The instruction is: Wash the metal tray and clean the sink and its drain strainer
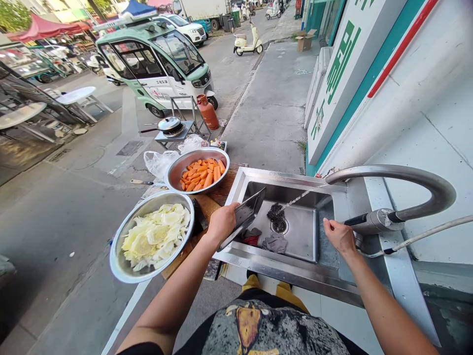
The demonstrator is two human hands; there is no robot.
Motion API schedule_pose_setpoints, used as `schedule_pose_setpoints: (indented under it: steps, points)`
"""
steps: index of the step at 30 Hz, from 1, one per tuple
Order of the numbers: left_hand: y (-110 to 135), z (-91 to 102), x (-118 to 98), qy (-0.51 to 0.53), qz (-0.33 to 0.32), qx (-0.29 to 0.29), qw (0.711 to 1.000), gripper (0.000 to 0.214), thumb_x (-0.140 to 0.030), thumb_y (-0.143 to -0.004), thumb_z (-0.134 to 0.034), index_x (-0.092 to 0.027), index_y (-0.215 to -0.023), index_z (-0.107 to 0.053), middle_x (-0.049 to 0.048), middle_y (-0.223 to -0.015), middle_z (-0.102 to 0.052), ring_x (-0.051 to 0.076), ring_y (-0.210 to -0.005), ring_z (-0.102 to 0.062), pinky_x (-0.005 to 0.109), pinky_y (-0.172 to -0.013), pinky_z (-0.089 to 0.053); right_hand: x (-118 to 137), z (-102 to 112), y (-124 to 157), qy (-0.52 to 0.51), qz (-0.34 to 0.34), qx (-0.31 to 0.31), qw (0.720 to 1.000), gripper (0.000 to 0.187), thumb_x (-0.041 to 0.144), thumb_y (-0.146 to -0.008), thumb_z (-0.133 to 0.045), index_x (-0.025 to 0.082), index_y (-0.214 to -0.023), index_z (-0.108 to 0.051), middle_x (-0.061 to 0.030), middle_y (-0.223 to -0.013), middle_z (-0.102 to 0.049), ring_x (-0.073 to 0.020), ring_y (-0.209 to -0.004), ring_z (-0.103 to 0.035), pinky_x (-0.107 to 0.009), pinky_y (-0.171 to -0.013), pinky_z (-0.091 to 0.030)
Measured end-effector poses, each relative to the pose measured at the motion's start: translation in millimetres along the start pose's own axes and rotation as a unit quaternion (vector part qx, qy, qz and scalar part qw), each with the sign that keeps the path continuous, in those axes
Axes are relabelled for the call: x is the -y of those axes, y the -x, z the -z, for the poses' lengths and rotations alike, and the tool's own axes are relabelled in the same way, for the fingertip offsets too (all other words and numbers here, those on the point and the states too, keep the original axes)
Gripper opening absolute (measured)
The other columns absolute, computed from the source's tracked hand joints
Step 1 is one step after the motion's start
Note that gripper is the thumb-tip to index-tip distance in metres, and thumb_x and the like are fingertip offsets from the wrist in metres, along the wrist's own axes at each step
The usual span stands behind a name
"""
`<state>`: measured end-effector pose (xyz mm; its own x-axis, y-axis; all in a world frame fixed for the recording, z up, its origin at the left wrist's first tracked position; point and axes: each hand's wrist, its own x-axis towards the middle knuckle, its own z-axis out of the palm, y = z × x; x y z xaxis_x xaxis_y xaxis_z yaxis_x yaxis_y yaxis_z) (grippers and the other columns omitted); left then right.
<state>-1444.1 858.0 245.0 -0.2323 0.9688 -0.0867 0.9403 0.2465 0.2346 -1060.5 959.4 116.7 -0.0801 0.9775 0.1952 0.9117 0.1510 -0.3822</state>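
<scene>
My left hand (221, 224) grips a dark, shallow rectangular tray (248, 209), tilted over the near left rim of the steel sink (295, 222). My right hand (339, 235) is closed beside the tap's base, close to its dark lever (355, 220); whether it touches the lever, I cannot tell. From the curved tap (402, 171) a thin stream of water (301, 195) runs onto a black scouring pad (275, 212) by the drain (280, 226). Grey and red cloths (274, 242) lie in the basin's near left corner.
Left of the sink stand a metal bowl (116, 251) of cut cabbage (157, 236) and another of carrots (203, 172). A wooden board (209, 204) lies beside them. Beyond are a covered pan (170, 124), a gas cylinder (208, 112) and a parked three-wheeler (158, 66). A wall borders the right.
</scene>
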Motion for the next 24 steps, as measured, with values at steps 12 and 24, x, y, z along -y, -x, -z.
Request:
schedule_pose_setpoints:
  steps: [12, 24]
  points:
    - [3, -3.3, 2, 0.010, 0.007, -0.015, 1.000, 0.048, -0.010, -0.094, -0.042, -0.018, -0.133, -0.067, 0.0134, -0.107, -0.078, 0.028, -0.102, -0.074, 0.032, -0.087, -0.054, 15, 7, 11, 0.045, 0.097, -0.001, 0.994, 0.039, 0.038, -0.096, -0.042, 0.021, -0.067, -0.061, -0.0108, -0.074, -0.067, -0.0217, -0.075, -0.055, -0.034, -0.071, -0.035]
    - [22, -50.3, 42, 0.115, -0.010, -0.193, 0.974, 0.037, -0.027, -0.096, -0.043, -0.027, -0.120, -0.070, 0.0054, -0.115, -0.078, 0.022, -0.102, -0.075, 0.030, -0.090, -0.059, 103, -211, -65, -0.135, 0.051, 0.192, 0.971, 0.037, 0.013, -0.060, -0.081, 0.022, -0.091, -0.062, -0.0069, -0.097, -0.067, -0.0303, -0.112, -0.058, -0.050, -0.107, -0.039]
